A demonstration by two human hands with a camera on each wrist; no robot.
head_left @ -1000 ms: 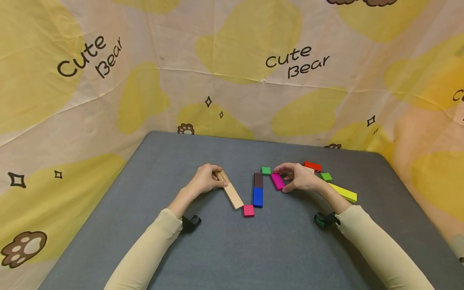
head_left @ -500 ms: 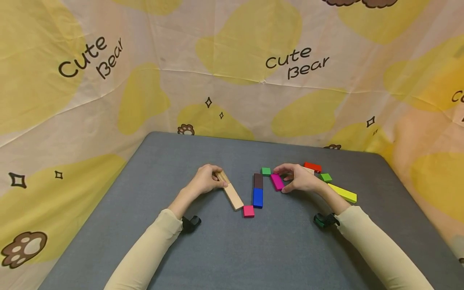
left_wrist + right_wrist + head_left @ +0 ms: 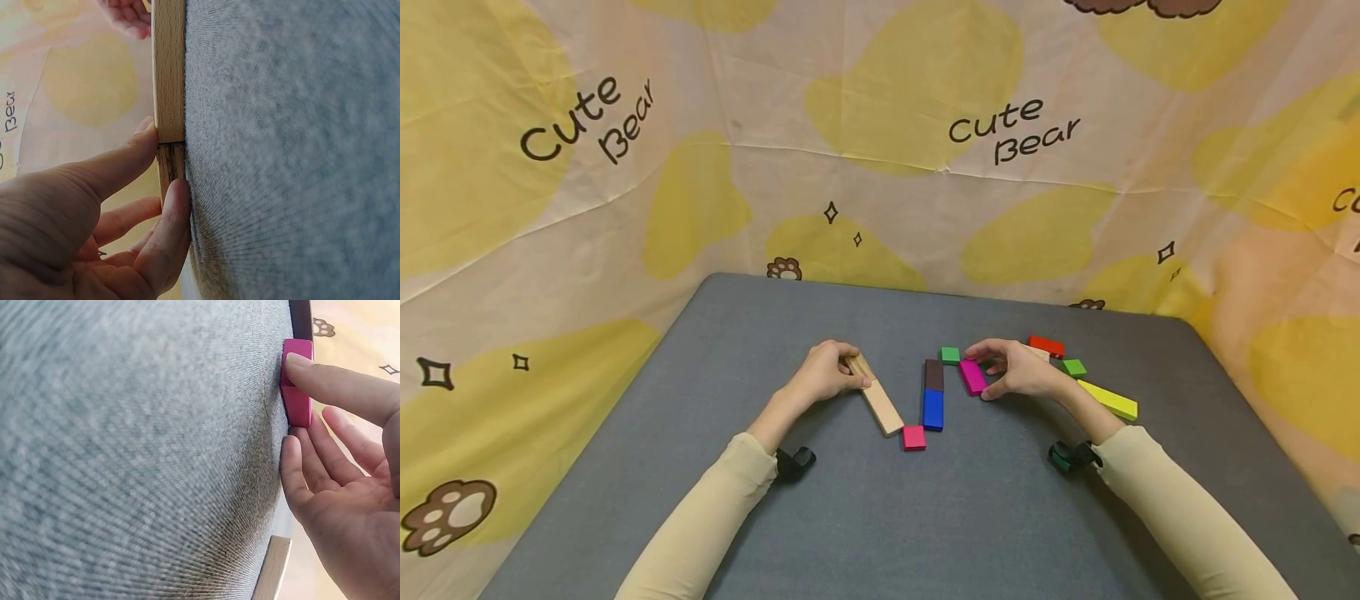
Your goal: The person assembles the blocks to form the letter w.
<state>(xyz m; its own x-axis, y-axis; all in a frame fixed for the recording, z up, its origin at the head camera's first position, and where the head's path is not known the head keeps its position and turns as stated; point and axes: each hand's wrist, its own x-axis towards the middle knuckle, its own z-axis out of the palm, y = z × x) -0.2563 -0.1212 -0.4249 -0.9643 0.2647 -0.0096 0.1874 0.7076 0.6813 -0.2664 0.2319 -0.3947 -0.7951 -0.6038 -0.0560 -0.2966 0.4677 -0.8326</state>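
My left hand [image 3: 826, 369] pinches the far plain wooden block [image 3: 862, 367] between thumb and fingers. It lies end to end with a second plain wooden block [image 3: 883, 407]; a thin dark seam shows between them in the left wrist view. At the near end of this slanting row lies a pink-red block [image 3: 913, 437]. Right of it, a blue block [image 3: 933, 410] and a dark brown block [image 3: 934, 374] form an upright row, with a green block [image 3: 950, 356] at the far end. My right hand [image 3: 1026, 371] holds a magenta block [image 3: 973, 378], slanting down from the green one.
Behind and beside the right hand lie a red block [image 3: 1047, 346], a partly hidden pale wooden block [image 3: 1040, 353], a light green block [image 3: 1073, 367] and a long yellow block [image 3: 1108, 400]. A patterned cloth [image 3: 880, 192] hangs behind the grey table [image 3: 985, 517].
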